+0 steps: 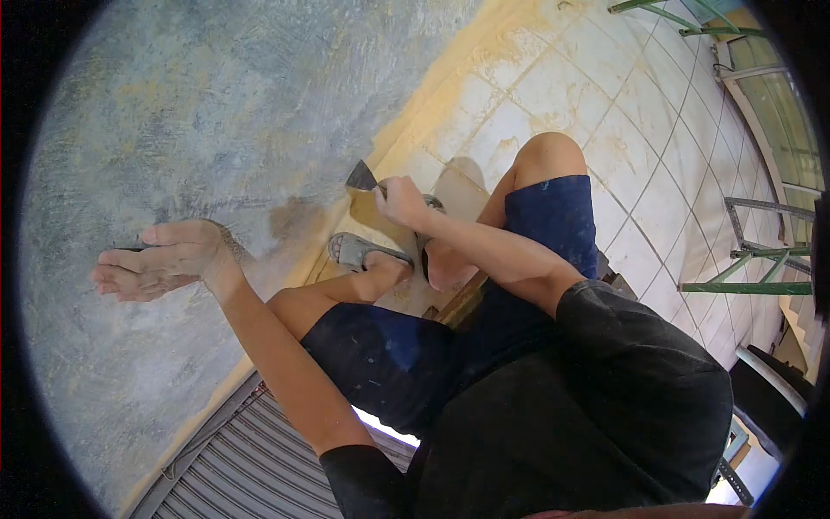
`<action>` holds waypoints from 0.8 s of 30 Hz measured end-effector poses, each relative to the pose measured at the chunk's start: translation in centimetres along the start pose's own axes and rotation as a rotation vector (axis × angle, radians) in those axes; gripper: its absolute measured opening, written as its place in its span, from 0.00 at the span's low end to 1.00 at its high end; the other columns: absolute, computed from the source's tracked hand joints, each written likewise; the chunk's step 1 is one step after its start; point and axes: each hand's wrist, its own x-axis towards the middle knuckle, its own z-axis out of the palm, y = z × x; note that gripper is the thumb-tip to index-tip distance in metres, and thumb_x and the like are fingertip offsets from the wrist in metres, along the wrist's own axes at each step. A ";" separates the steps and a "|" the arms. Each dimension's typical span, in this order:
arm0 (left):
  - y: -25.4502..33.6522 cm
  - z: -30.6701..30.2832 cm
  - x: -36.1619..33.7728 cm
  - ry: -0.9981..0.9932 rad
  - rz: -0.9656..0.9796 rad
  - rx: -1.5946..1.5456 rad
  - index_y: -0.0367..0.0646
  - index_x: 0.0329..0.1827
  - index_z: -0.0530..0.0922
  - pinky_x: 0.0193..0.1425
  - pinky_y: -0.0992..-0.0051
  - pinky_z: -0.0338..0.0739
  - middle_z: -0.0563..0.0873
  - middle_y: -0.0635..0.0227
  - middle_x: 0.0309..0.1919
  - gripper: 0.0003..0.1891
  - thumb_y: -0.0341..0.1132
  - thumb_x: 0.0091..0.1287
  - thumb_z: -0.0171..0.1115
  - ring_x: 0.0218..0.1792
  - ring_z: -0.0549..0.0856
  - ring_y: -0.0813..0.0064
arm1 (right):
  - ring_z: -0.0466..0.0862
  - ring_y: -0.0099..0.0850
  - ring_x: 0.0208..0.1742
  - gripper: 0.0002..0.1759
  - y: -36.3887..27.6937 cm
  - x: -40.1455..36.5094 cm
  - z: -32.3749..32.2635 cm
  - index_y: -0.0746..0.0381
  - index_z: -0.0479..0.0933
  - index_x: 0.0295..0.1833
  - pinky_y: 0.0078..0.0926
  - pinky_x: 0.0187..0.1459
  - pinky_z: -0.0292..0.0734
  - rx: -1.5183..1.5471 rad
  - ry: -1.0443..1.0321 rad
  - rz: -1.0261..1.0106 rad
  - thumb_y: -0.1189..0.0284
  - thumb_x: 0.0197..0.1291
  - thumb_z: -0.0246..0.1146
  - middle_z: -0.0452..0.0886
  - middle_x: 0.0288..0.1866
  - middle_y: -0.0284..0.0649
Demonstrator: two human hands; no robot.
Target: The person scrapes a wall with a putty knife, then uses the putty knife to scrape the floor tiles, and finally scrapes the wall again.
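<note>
My right hand [403,204] is closed around the handle of a putty knife [361,176], its flat dark blade pointing toward the foot of the wall. On the left, my left hand [164,259] is up at the mottled blue-grey wall [233,104], thumb and fingers stretched along it. A small dark edge [130,249] shows between that thumb and the fingers; what the piece is, I cannot tell, as the hand hides most of it. Below the hands are my feet in grey sandals [372,253].
White floor tiles [622,164] carry yellowish dust, thickest along the wall's base. A grey roller shutter [251,458] lies at the lower left. Green metal stands [748,285] are on the right, near a glass-panelled frame [782,112].
</note>
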 end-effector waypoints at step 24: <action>0.1 0.1 -0.3 -0.015 -0.045 -0.009 0.32 0.79 0.60 0.85 0.51 0.40 0.57 0.50 0.82 0.30 0.40 0.78 0.44 0.84 0.50 0.53 | 0.86 0.62 0.38 0.18 -0.1 -0.6 1.8 0.72 0.83 0.31 0.55 0.46 0.82 -0.026 -0.084 0.070 0.65 0.63 0.63 0.83 0.30 0.65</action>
